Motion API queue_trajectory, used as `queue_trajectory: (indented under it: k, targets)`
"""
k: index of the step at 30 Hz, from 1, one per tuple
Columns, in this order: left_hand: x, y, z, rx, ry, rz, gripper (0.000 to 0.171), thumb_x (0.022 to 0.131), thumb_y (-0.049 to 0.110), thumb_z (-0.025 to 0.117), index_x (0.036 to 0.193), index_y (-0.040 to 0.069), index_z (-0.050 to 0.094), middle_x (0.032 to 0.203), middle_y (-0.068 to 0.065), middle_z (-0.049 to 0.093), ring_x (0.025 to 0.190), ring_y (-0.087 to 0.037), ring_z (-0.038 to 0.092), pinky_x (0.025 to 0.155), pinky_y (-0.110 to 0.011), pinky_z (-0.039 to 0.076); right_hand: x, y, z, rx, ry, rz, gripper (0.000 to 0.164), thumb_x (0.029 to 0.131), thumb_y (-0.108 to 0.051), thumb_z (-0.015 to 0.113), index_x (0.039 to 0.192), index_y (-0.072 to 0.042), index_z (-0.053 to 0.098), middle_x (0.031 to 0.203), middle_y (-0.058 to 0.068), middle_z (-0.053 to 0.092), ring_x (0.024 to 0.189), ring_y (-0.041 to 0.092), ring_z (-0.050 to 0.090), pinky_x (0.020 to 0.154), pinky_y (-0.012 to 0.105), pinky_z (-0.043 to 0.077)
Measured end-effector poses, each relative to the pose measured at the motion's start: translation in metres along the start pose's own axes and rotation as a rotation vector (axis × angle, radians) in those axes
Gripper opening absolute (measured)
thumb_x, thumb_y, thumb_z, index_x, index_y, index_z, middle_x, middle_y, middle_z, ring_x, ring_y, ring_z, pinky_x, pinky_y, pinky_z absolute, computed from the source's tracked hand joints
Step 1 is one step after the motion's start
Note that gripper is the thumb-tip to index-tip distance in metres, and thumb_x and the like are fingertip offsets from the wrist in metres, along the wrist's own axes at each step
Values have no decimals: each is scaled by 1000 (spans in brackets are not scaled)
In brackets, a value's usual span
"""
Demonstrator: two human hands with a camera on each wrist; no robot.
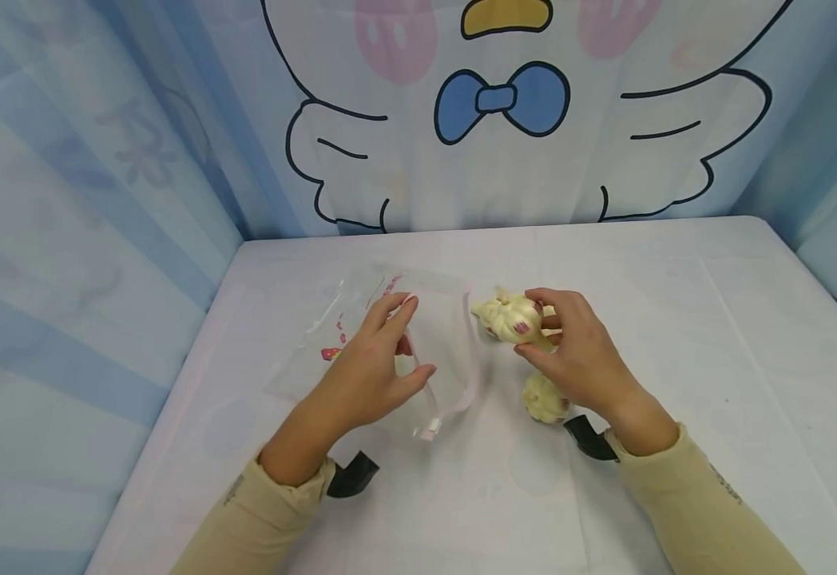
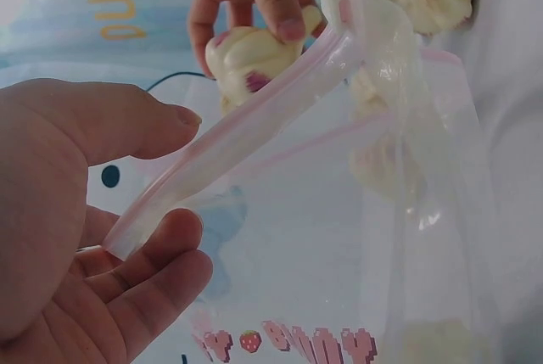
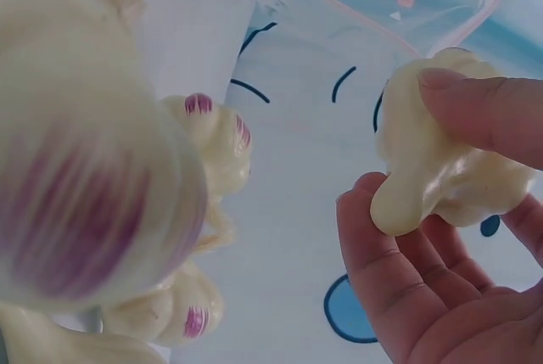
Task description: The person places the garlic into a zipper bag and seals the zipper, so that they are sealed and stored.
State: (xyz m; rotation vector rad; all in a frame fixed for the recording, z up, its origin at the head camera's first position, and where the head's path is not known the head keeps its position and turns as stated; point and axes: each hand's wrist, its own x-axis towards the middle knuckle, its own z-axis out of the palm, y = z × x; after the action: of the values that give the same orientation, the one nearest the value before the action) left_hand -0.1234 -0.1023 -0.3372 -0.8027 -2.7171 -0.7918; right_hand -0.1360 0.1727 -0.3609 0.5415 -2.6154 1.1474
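Note:
My right hand [image 1: 577, 343] grips a pale garlic bulb [image 1: 515, 318] with purple streaks, just right of the mouth of a clear zip bag [image 1: 450, 319]. Thumb and fingers hold its sides; the right wrist view shows the same garlic bulb [image 3: 450, 143] between them. At the bag's mouth, my left hand [image 1: 368, 363] is spread, its thumb apart from the fingers. In the left wrist view the pink-edged rim [image 2: 237, 135] passes between thumb and fingers. Another garlic bulb [image 1: 545, 398] lies on the table below my right hand.
Through the plastic a pale garlic shape [image 2: 382, 143] shows; I cannot tell whether it is inside or behind. Several garlic cloves [image 3: 212, 148] stand close to the right wrist camera. A white cloth covers the table [image 1: 713, 359]; a printed curtain [image 1: 497, 176] hangs behind it.

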Motion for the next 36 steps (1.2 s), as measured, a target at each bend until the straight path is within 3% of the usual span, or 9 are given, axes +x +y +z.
queue_trajectory:
  k: [9, 16, 20, 25, 31, 36]
  targets:
    - [-1, 0, -1, -20, 6, 1, 82, 82, 17, 84, 148, -7, 40, 148, -17, 38, 86, -16, 61, 71, -24, 51, 0, 1, -1, -18, -24, -20, 68, 82, 1, 79, 142, 0, 48, 123, 19, 54, 99, 33, 66, 83, 47, 56]
    - [-1, 1, -1, -9, 5, -2, 83, 82, 18, 84, 148, -6, 40, 148, -16, 38, 85, -13, 60, 71, -23, 51, 0, 3, 0, 1, 24, -82, 74, 75, 0, 85, 141, 3, 53, 130, 20, 62, 93, 30, 71, 79, 39, 57]
    - [-1, 1, -1, -4, 9, 3, 83, 81, 18, 84, 148, -6, 40, 148, -16, 38, 85, -11, 58, 70, -22, 51, -1, 3, 1, -9, 69, -117, 57, 73, -1, 86, 126, 2, 67, 115, 15, 70, 82, 20, 71, 74, 26, 56]
    - [-1, 1, 0, -5, 9, 2, 83, 82, 18, 84, 148, -6, 40, 148, -16, 38, 85, -10, 57, 71, -22, 50, -1, 7, 5, -11, 173, -216, 32, 69, 1, 88, 99, 0, 78, 89, 7, 75, 66, 9, 59, 62, 12, 46]
    - [-1, 1, 0, -3, 11, 1, 84, 82, 18, 84, 148, -6, 40, 148, -16, 38, 85, -11, 58, 71, -22, 51, 1, 9, 7, 24, 229, -311, 32, 66, 6, 88, 96, 3, 76, 90, 10, 73, 68, 10, 61, 66, 10, 47]
    - [0, 1, -1, -9, 13, 3, 84, 82, 17, 84, 148, -7, 39, 148, -17, 38, 84, -11, 58, 70, -23, 51, 1, 7, 6, 78, 220, -308, 33, 66, 12, 85, 96, 4, 75, 95, 10, 72, 72, 8, 63, 69, 11, 49]
